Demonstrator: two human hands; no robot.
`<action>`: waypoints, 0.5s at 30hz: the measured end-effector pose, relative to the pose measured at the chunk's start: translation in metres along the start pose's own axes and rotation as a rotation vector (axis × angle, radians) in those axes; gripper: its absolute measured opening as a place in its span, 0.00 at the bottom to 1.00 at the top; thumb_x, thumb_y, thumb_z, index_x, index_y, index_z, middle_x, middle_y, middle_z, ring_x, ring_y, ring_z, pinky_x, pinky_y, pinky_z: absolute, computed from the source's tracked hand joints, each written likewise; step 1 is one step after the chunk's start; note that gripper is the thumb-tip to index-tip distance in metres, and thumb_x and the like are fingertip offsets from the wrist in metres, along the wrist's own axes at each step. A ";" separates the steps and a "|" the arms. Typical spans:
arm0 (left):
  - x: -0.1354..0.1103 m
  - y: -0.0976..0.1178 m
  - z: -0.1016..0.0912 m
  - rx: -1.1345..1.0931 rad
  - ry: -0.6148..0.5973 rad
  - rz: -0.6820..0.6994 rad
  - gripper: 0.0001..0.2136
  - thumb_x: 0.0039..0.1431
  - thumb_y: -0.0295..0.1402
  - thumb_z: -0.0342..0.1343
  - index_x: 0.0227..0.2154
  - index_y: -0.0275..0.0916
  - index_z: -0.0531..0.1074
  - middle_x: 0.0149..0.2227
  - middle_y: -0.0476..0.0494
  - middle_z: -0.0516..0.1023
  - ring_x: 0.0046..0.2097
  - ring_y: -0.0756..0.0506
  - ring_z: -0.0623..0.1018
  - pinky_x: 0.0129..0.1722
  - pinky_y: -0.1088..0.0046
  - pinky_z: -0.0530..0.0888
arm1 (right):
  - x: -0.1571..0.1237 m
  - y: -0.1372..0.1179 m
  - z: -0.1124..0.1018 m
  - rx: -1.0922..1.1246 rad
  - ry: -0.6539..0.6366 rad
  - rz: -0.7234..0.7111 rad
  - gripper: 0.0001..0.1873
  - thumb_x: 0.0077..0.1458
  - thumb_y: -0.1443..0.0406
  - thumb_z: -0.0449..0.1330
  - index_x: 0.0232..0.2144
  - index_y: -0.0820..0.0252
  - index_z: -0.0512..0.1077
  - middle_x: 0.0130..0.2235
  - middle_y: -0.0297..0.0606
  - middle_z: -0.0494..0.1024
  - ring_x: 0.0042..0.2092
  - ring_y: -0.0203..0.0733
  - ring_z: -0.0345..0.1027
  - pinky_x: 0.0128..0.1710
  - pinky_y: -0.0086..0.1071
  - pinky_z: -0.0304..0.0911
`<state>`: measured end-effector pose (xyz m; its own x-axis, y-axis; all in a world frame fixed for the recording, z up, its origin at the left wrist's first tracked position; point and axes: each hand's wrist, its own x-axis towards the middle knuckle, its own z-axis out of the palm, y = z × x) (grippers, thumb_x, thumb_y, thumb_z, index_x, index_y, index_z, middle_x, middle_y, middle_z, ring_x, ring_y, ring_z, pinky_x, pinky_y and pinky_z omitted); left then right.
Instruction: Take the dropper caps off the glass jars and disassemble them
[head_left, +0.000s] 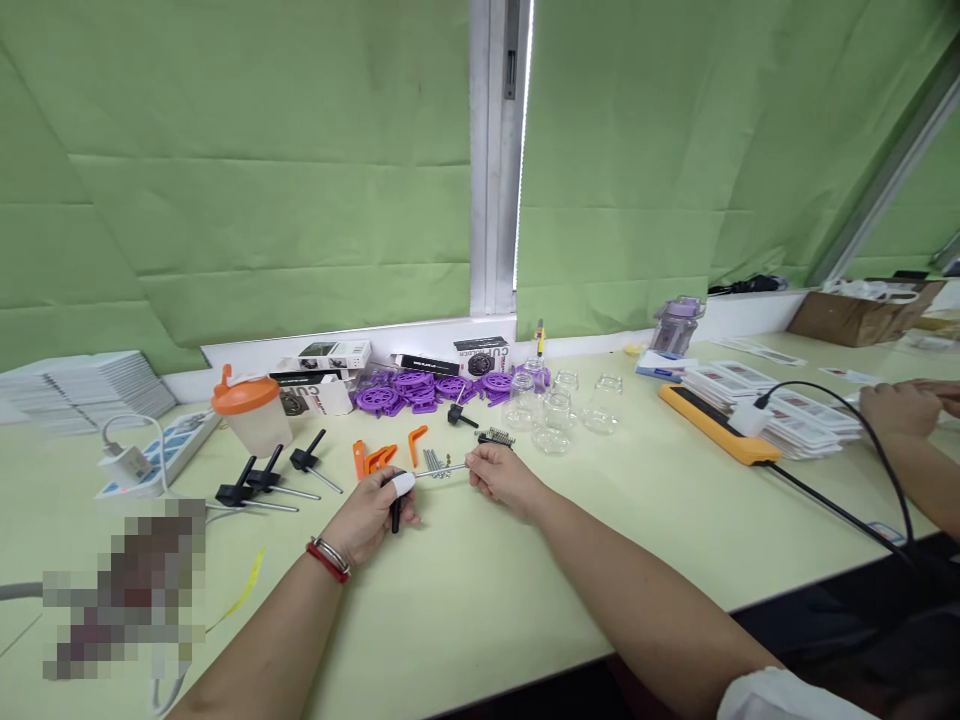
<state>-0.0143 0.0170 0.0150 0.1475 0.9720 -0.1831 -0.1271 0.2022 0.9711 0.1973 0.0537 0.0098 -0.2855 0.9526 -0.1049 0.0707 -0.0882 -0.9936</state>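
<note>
My left hand [365, 517], its thumb wrapped in white, is closed round the black head of a metal rod with a black handle [442, 470]. The rod points right, and my right hand [501, 478] pinches its far end; anything small between those fingertips is hidden. Similar black-handled rods [259, 493] lie to the left, and another [459, 410] lies behind my hands. Just beyond the held rod are several screws [433, 462], orange angled pieces [375, 460] and a black piece with springs [495, 437].
Purple wheel-like parts [412, 392] are heaped before cup holder boxes [480, 355]. Clear glass cups [556, 425] stand right of them. An orange-lidded cup [251, 410] and a power strip [169, 450] are left. An orange power strip [712, 425] and another person's hands [904, 408] are right.
</note>
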 end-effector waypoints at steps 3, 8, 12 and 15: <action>0.000 0.000 0.001 0.004 0.001 0.001 0.14 0.47 0.39 0.63 0.29 0.38 0.63 0.25 0.52 0.69 0.21 0.53 0.69 0.30 0.67 0.74 | 0.000 0.001 -0.001 -0.004 -0.012 -0.051 0.02 0.53 0.69 0.56 0.28 0.60 0.65 0.21 0.28 0.68 0.19 0.28 0.53 0.19 0.25 0.46; 0.000 0.000 0.002 0.020 -0.001 -0.002 0.14 0.46 0.39 0.63 0.29 0.38 0.64 0.25 0.53 0.68 0.21 0.53 0.69 0.30 0.66 0.74 | 0.001 0.004 0.000 -0.007 -0.011 -0.032 0.05 0.54 0.69 0.54 0.26 0.60 0.64 0.21 0.29 0.68 0.18 0.28 0.51 0.19 0.25 0.46; 0.001 0.000 0.002 0.046 -0.004 0.001 0.15 0.47 0.40 0.63 0.29 0.38 0.64 0.25 0.52 0.69 0.21 0.52 0.71 0.30 0.66 0.74 | 0.001 0.003 0.000 -0.020 -0.018 -0.014 0.09 0.57 0.67 0.52 0.25 0.60 0.63 0.21 0.30 0.68 0.17 0.27 0.50 0.17 0.25 0.45; 0.001 0.001 0.002 0.097 0.031 0.007 0.15 0.47 0.41 0.62 0.29 0.37 0.65 0.26 0.50 0.70 0.23 0.50 0.73 0.27 0.71 0.71 | 0.000 0.001 -0.001 -0.024 -0.030 0.002 0.09 0.58 0.66 0.51 0.25 0.61 0.63 0.21 0.29 0.68 0.17 0.27 0.49 0.16 0.25 0.43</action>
<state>-0.0125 0.0178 0.0159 0.1164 0.9768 -0.1797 -0.0323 0.1845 0.9823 0.1982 0.0540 0.0084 -0.3143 0.9431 -0.1083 0.0943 -0.0825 -0.9921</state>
